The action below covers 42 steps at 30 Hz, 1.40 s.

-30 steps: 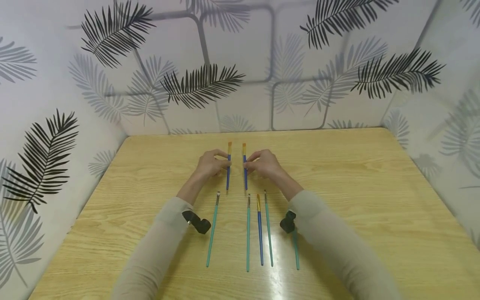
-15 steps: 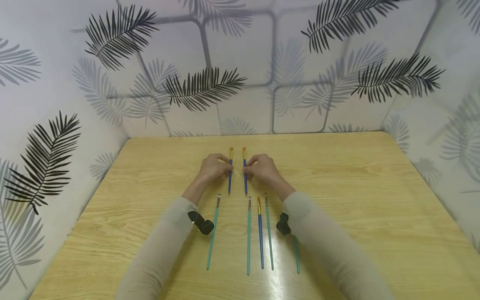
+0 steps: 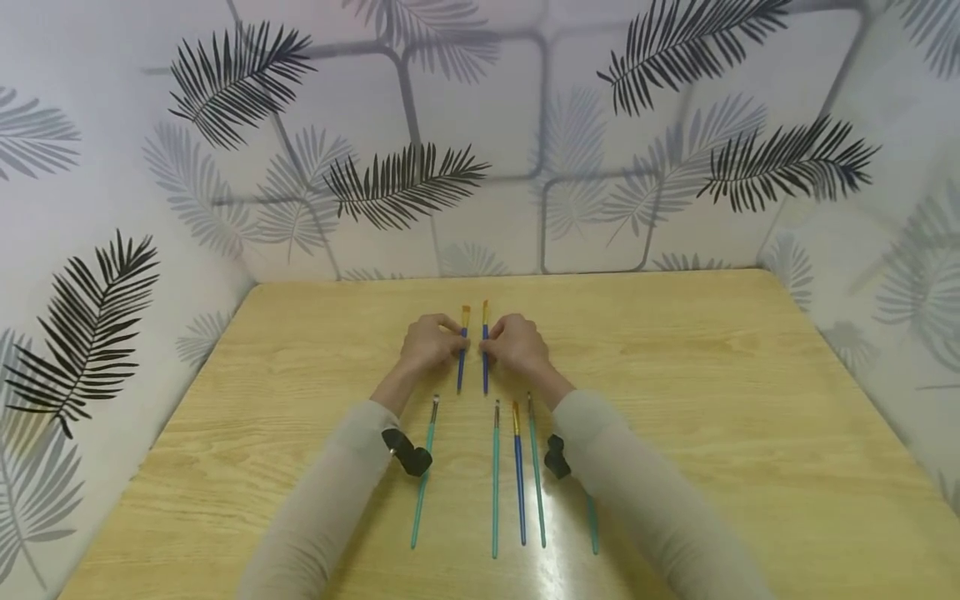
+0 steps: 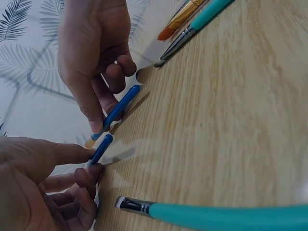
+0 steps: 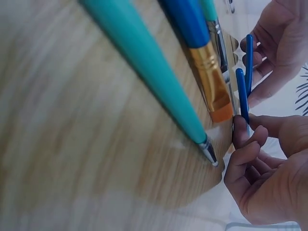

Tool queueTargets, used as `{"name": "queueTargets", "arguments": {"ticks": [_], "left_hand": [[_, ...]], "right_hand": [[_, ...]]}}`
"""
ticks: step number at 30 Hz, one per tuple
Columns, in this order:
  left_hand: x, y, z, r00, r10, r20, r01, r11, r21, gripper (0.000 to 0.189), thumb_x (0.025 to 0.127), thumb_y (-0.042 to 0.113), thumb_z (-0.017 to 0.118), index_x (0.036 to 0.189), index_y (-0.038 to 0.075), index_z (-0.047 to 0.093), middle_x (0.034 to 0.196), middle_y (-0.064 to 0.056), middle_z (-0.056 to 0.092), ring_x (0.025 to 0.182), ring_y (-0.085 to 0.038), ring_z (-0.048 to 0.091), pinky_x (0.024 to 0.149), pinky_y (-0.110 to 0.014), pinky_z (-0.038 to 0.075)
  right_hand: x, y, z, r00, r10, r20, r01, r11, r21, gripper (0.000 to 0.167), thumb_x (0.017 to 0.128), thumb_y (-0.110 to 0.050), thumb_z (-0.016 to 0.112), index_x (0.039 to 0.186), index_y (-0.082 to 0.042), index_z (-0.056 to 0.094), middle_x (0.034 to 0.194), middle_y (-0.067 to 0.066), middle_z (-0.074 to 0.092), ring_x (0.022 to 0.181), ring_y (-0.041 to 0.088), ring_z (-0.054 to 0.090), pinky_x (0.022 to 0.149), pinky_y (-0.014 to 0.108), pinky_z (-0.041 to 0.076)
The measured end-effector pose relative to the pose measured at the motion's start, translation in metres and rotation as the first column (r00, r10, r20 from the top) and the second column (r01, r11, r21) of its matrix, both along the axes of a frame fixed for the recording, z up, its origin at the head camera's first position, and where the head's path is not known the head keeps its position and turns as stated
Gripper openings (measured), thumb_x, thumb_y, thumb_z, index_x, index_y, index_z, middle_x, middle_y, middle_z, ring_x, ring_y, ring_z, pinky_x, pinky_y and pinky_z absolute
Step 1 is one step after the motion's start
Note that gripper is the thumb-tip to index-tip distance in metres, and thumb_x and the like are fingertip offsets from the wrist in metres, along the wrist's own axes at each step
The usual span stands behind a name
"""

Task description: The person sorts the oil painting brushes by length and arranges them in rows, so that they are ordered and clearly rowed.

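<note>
Two blue paintbrushes with gold ferrules and orange bristles stand side by side near the table's far edge, bristles pointing away. My left hand [image 3: 430, 342] pinches the left blue paintbrush [image 3: 461, 367] between thumb and fingers. The right blue paintbrush [image 3: 485, 371] is pinched the same way by my right hand [image 3: 517, 342]. Only a narrow gap parts the two brushes. In the left wrist view both blue handle ends [image 4: 100, 150] tilt up off the wood, casting shadows. The right wrist view shows my right hand [image 5: 274, 168] with its other fingers curled below the handle.
Nearer me lie several brushes, handles toward me: a teal one [image 3: 425, 492] at left, a teal one [image 3: 496, 492], a blue one [image 3: 521, 492] and another teal one [image 3: 537, 492] in the middle. A further teal brush [image 3: 592, 525] is partly under my right sleeve. A patterned wall [image 3: 480, 217] borders the table.
Both hands have moved closer together with their brushes, narrowing the gap between them. The loose brushes stay in place on the table; the head view has shifted slightly.
</note>
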<state>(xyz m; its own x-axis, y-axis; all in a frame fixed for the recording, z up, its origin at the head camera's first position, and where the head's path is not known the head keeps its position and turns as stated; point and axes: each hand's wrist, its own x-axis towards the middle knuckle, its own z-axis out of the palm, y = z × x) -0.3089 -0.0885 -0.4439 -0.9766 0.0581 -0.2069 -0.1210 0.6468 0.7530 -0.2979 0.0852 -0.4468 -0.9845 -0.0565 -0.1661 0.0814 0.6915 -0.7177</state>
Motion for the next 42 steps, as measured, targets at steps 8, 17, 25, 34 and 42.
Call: {"name": "queueTargets", "arguments": {"ticks": [8, 17, 25, 34, 42], "left_hand": [[-0.002, 0.004, 0.001, 0.997, 0.025, -0.070, -0.031, 0.997, -0.076, 0.031, 0.092, 0.024, 0.080, 0.117, 0.008, 0.074, 0.089, -0.009, 0.073, 0.058, -0.013, 0.051, 0.056, -0.026, 0.039], [0.004, 0.003, -0.011, 0.997, 0.041, -0.066, -0.045, 0.997, -0.068, 0.027, 0.092, 0.021, 0.079, 0.113, 0.006, 0.073, 0.061, -0.001, 0.062, 0.047, -0.011, 0.048, 0.047, -0.023, 0.035], [0.002, 0.004, -0.008, 0.995, 0.048, -0.088, -0.055, 0.995, -0.078, 0.027, 0.092, 0.022, 0.080, 0.113, 0.006, 0.073, 0.067, -0.003, 0.066, 0.050, -0.012, 0.050, 0.047, -0.024, 0.036], [0.006, 0.002, -0.004, 0.998, 0.018, -0.061, -0.024, 0.995, -0.098, 0.031, 0.092, 0.026, 0.080, 0.115, 0.006, 0.073, 0.070, -0.006, 0.071, 0.052, -0.013, 0.057, 0.048, -0.023, 0.039], [0.010, -0.005, 0.011, 0.997, 0.019, -0.076, -0.020, 1.000, -0.004, 0.029, 0.096, 0.024, 0.074, 0.116, 0.003, 0.072, 0.097, -0.013, 0.077, 0.069, -0.022, 0.069, 0.062, -0.028, 0.055]], "right_hand": [[0.000, -0.003, 0.000, 0.999, -0.022, -0.039, 0.024, 0.999, 0.045, 0.020, 0.095, -0.025, 0.078, 0.101, -0.007, 0.071, 0.083, 0.002, 0.075, 0.066, 0.016, 0.059, 0.057, 0.028, 0.042], [0.008, -0.005, -0.009, 0.998, -0.024, -0.052, 0.027, 0.998, 0.049, 0.018, 0.094, -0.022, 0.079, 0.097, -0.006, 0.070, 0.087, 0.004, 0.073, 0.066, 0.016, 0.061, 0.056, 0.028, 0.044], [0.005, -0.005, -0.006, 0.998, -0.022, -0.063, 0.024, 0.999, 0.033, 0.018, 0.096, -0.023, 0.077, 0.097, -0.006, 0.071, 0.072, 0.002, 0.071, 0.051, 0.012, 0.058, 0.046, 0.023, 0.041], [0.004, -0.002, -0.006, 0.999, -0.026, -0.030, 0.027, 1.000, 0.016, 0.022, 0.098, -0.028, 0.075, 0.098, -0.005, 0.074, 0.073, 0.001, 0.073, 0.048, 0.012, 0.060, 0.045, 0.024, 0.042], [0.007, 0.003, 0.004, 0.999, -0.034, -0.013, 0.033, 0.999, -0.043, 0.027, 0.098, -0.029, 0.074, 0.107, -0.003, 0.071, 0.082, 0.005, 0.077, 0.051, 0.016, 0.065, 0.045, 0.023, 0.043]]}}
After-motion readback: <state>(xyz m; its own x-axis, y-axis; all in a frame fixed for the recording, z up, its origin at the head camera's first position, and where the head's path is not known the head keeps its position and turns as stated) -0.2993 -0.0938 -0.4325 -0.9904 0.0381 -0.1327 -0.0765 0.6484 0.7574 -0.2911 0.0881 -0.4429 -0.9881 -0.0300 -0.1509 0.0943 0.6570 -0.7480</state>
